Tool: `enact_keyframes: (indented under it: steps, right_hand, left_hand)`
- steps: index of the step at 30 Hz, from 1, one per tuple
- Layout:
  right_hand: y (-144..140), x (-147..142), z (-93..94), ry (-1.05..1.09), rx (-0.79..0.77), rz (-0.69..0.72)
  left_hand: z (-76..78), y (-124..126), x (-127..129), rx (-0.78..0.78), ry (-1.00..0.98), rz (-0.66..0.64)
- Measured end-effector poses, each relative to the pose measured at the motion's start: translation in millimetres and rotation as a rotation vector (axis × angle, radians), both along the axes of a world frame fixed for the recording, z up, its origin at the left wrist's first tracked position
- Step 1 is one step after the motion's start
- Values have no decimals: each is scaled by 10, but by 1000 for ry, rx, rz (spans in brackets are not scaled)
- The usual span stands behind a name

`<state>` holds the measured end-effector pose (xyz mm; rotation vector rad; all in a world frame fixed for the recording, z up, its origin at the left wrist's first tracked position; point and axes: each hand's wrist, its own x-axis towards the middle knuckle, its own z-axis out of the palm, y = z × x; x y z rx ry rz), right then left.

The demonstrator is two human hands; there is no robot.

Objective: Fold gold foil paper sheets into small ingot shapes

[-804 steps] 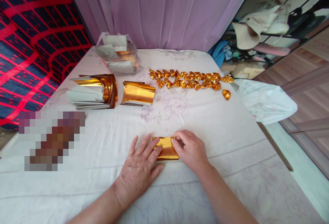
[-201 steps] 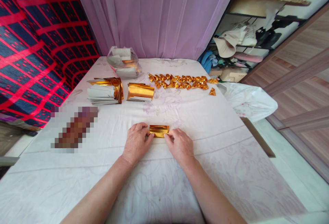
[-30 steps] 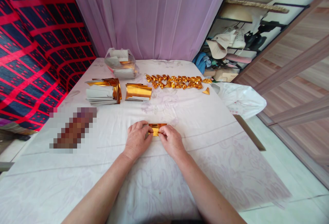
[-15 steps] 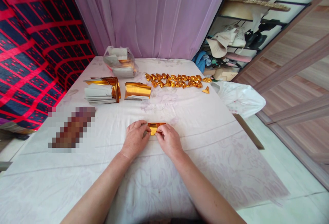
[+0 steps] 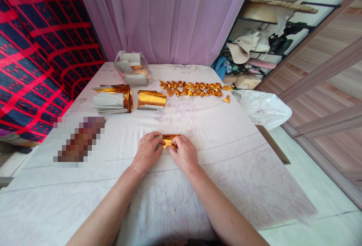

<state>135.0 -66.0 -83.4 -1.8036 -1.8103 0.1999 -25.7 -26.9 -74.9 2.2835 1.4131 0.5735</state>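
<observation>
I saw both hands pinching one small gold foil piece point(image 5: 169, 141) on the tabletop point(image 5: 215, 140), left hand point(image 5: 147, 152) and right hand point(image 5: 183, 153) closed on it, fold half done. At 12 o'clock lay a row of finished folded pieces point(image 5: 195, 89); at 11, unfolded foil stacks point(image 5: 113, 99) remained.

On the counter point(image 5: 226, 152), the folded foil piece point(image 5: 169, 139) lies between the left hand point(image 5: 147, 152) and right hand point(image 5: 183, 155). Behind it, left to right: paper stack point(image 5: 111, 102), foil stack point(image 5: 151, 100), row of folded pieces point(image 5: 195, 89). The bag point(image 5: 132, 69) sits farthest back.
</observation>
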Motion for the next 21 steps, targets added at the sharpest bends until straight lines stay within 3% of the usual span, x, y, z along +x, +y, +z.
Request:
enact_keyframes:
  steps: [21]
  right_hand:
    - [53, -116, 47, -91, -42, -93]
  left_hand:
    - [-13, 42, -65, -22, 7, -57]
